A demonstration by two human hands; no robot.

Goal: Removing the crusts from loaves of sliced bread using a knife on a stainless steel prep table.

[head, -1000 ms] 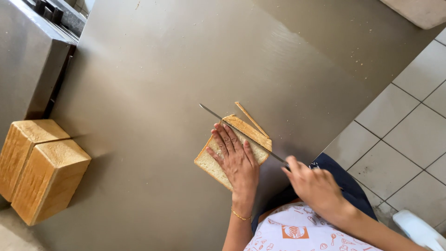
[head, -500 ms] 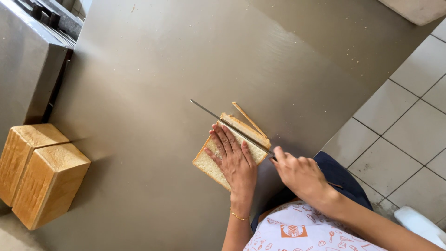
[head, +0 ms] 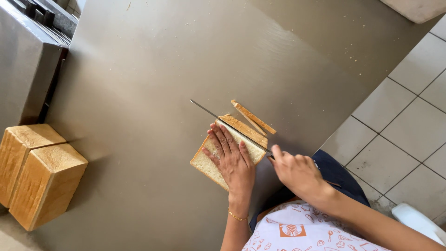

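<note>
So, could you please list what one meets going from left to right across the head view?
Two whole brown-crusted bread loaves → left hand pressing the stacked white bread slices → right hand gripping the long steel knife → pale tiled floor.

Left hand (head: 232, 158) flat, palm down, fingers (head: 222, 138) spread and pointing away — wrist straight, forearm running back to the body. Right hand (head: 297, 173) fisted in a grip, index finger extended — forearm angled in from the right.

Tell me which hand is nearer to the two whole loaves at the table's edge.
Left. The left hand lies flat on the bread slices, on the side toward the loaves. The right hand, gripping the knife, is farther away.
</note>
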